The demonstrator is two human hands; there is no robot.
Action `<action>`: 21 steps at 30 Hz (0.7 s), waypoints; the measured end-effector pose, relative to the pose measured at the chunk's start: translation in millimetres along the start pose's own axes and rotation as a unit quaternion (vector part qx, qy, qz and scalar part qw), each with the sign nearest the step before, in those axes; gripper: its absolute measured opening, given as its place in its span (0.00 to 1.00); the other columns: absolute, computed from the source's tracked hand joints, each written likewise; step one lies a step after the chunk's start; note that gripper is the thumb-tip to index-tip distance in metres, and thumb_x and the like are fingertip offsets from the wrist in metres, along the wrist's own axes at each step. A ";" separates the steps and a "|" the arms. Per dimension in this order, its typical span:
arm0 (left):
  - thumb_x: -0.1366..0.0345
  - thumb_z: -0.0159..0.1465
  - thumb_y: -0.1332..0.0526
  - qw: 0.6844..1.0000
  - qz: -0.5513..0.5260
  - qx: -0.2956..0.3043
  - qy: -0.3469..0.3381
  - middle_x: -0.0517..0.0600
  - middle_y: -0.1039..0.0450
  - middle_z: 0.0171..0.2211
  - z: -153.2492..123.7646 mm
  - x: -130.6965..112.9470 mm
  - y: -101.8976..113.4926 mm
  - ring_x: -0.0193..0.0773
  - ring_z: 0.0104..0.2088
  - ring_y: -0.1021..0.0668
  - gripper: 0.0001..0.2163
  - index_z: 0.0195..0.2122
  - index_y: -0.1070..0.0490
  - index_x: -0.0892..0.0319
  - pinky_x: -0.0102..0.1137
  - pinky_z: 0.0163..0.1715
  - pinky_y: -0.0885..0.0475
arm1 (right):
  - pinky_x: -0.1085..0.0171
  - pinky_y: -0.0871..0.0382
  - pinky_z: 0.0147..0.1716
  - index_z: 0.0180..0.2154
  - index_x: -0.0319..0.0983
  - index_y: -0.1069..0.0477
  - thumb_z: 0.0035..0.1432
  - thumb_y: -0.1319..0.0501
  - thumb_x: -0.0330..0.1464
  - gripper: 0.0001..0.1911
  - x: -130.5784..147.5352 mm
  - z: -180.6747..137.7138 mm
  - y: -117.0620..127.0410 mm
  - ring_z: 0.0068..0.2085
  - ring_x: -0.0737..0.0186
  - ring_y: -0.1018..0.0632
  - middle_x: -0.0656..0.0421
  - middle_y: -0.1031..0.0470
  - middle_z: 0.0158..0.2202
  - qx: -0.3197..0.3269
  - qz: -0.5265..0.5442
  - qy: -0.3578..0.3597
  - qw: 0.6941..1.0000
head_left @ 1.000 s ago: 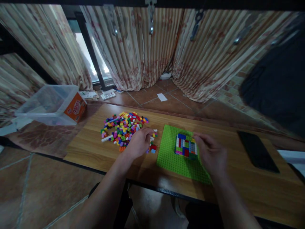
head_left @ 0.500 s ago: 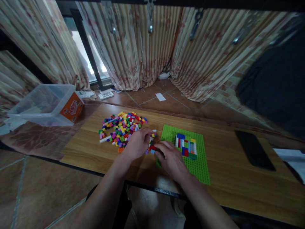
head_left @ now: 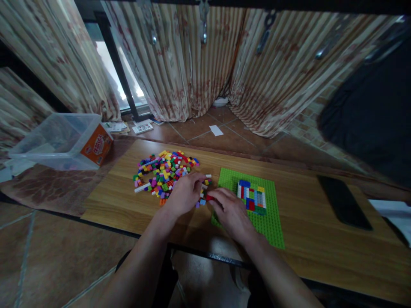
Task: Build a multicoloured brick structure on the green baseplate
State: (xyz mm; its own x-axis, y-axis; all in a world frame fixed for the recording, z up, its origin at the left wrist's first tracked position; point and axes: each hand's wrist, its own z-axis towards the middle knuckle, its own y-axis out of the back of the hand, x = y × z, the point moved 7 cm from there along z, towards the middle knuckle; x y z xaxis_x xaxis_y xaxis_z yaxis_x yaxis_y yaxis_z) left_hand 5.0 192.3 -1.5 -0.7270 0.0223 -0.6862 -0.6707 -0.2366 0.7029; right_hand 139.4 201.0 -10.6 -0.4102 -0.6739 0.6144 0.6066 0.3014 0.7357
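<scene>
My left hand (head_left: pixel 185 191) rests at the right side of a pile of small toy bricks (head_left: pixel 165 171) in many colours. Its fingers are curled inward, and their tips are mostly out of sight, so what they hold cannot be made out. My right hand (head_left: pixel 229 209) is closed, with a red toy brick (head_left: pixel 209 197) at its fingertips. It reaches over the left edge of a green studded baseplate (head_left: pixel 271 231). On that plate sits a low block of joined bricks (head_left: pixel 251 197) in blue, white, red, yellow, grey and green. A light blue brick (head_left: pixel 202 202) lies between my hands.
The wooden table (head_left: pixel 118 205) carries a black phone-like slab (head_left: pixel 343 201) on the right, beside white paper (head_left: pixel 390 209). A clear plastic bin (head_left: pixel 58 145) with an orange label stands at the left. Striped curtains (head_left: pixel 180 64) hang behind, and a dark cloth shape (head_left: pixel 369 107) fills the upper right.
My right hand has shifted very slightly up with the red brick, which now shows a little farther right. My left hand stays nearly where it was.
</scene>
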 end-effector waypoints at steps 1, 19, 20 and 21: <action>0.75 0.63 0.47 1.000 -0.001 -0.001 -0.002 0.50 0.22 0.38 -0.2 -0.2 0.3 0.37 0.39 0.21 0.12 0.39 0.25 0.58 0.31 0.42 0.27 | 0.59 0.30 0.46 0.44 0.42 0.27 0.63 0.46 0.29 0.11 -0.3 -2.0 7.8 0.44 0.58 0.24 0.55 0.24 0.43 -0.013 0.014 -0.007 1.000; 0.74 0.63 0.47 1.000 0.007 0.006 -0.013 0.52 0.22 0.38 3.6 -5.5 -2.7 0.39 0.39 0.21 0.11 0.39 0.25 0.60 0.33 0.43 0.27 | 0.54 0.28 0.44 0.41 0.42 0.24 0.58 0.43 0.38 0.13 -125.3 -43.3 114.9 0.41 0.56 0.22 0.55 0.22 0.43 -0.133 -0.021 -0.196 0.971; 0.74 0.63 0.48 1.000 0.008 0.005 -0.014 0.52 0.22 0.38 3.8 -5.6 -3.0 0.39 0.39 0.21 0.11 0.39 0.25 0.60 0.33 0.43 0.27 | 0.54 0.29 0.45 0.41 0.43 0.24 0.58 0.43 0.38 0.13 -125.1 -41.5 112.3 0.41 0.56 0.22 0.55 0.22 0.43 -0.125 -0.019 -0.192 0.973; 0.73 0.63 0.48 1.000 0.008 0.007 -0.016 0.52 0.22 0.38 4.0 -5.7 -3.4 0.39 0.39 0.21 0.11 0.38 0.25 0.60 0.33 0.43 0.27 | 0.54 0.29 0.46 0.41 0.43 0.25 0.58 0.43 0.37 0.12 -124.7 -39.8 110.1 0.42 0.56 0.22 0.55 0.22 0.43 -0.118 -0.019 -0.187 0.975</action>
State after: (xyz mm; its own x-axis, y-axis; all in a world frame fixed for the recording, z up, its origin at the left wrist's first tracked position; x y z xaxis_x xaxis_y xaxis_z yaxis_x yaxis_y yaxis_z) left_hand 10.8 196.8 0.8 -0.7423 0.0495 -0.6683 -0.6603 -0.2243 0.7168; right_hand 284.5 291.3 -17.6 -0.6287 -0.3751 0.6812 0.7076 0.0874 0.7012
